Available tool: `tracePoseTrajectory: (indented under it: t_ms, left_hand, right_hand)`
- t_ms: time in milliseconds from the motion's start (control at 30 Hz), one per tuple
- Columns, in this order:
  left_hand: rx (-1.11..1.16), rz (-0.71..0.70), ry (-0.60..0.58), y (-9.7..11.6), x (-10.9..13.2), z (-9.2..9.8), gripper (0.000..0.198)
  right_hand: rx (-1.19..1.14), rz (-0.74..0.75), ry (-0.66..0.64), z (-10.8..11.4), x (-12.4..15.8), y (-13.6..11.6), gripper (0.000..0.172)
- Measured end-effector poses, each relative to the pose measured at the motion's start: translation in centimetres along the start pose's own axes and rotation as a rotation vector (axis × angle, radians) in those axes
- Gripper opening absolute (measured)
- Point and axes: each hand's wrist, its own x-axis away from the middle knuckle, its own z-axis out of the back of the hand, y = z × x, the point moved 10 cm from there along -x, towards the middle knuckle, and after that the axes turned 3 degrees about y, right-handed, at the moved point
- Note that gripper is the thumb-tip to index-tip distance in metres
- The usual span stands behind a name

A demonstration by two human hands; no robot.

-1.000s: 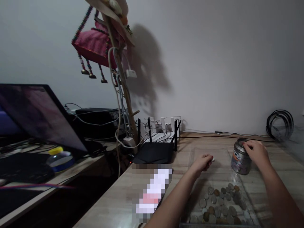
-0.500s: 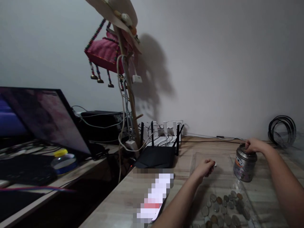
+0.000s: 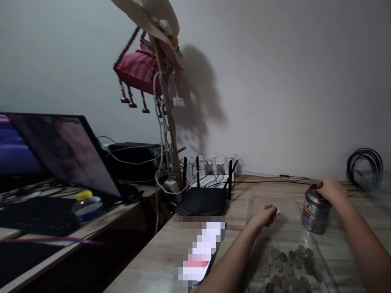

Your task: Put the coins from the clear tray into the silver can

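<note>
My left hand [image 3: 264, 215] is closed in a pinch on a small silvery coin [image 3: 277, 211], held above a clear plastic tray [image 3: 269, 203]. Several coins [image 3: 288, 268] lie spread in the tray's near part. A metal tin [image 3: 316, 211] with a printed label stands to the right. My right hand [image 3: 331, 190] rests over the tin's top, fingers curled at its rim.
A black router [image 3: 203, 199] with upright antennas sits at the back of the wooden table, wires and plugs behind it. A coil of black cable [image 3: 363, 165] lies far right. A laptop screen [image 3: 58, 150] and a bottle [image 3: 87, 205] are on the left desk. A blurred flat item [image 3: 200, 250] lies near the table's front.
My right hand shifted from the tin's side up onto its top. My left hand stayed pinched on the coin. The view moved slightly.
</note>
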Motion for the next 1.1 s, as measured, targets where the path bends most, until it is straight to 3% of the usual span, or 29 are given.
tracePoseTrajectory:
  t_ms: [200,300,367,400,467,533,633,700,767,833,900,1000,1100]
  left_hand:
    - [0.030,0.027,-0.016,-0.3,-0.1,-0.1,0.014]
    - [0.082,0.038,-0.031,-0.4,-0.1,-0.3,0.014]
    - [0.131,0.048,-0.052,-0.4,0.0,-0.5,0.014]
    - [0.154,0.054,-0.064,-0.5,0.0,-0.7,0.015]
    - [0.187,0.065,-0.096,-0.5,0.0,-1.0,0.017]
    - [0.206,0.059,-0.124,-0.4,0.0,-1.2,0.018]
    - [0.216,0.050,-0.143,-0.3,0.0,-1.3,0.018]
    - [0.238,0.063,-0.145,-0.4,0.0,-1.3,0.017]
    - [0.284,0.104,-0.137,-0.8,0.0,-1.3,0.016]
    - [0.338,0.164,-0.111,-1.3,0.0,-1.1,0.020]
    - [0.386,0.206,-0.076,-1.6,0.0,-0.9,0.028]
    - [0.423,0.206,-0.037,-1.5,-0.1,-0.6,0.035]
    - [0.419,0.204,0.002,-1.5,-0.2,-0.1,0.034]
  right_hand:
    - [-0.047,-0.023,0.098,0.8,0.5,0.4,0.017]
    - [-0.227,0.009,0.326,2.7,2.2,-0.9,0.025]
    - [-0.411,0.129,0.433,2.9,4.2,-3.4,0.029]
    - [-0.508,0.224,0.422,2.2,5.3,-5.2,0.029]
    - [-0.614,0.461,0.183,-0.9,7.3,-10.1,0.026]
    - [-0.663,0.546,0.018,-3.5,8.9,-13.1,0.024]
    - [-0.684,0.551,-0.044,-4.6,9.6,-14.3,0.021]
    - [-0.659,0.549,0.022,-3.3,9.3,-13.5,0.022]
    - [-0.575,0.495,0.184,-0.8,8.4,-11.2,0.025]
    - [-0.433,0.333,0.380,1.7,7.3,-7.5,0.027]
    - [-0.295,0.114,0.484,3.0,6.2,-3.3,0.028]
    - [-0.238,-0.081,0.403,2.4,4.4,1.4,0.027]
    - [-0.373,-0.060,0.246,0.5,2.9,3.0,0.024]
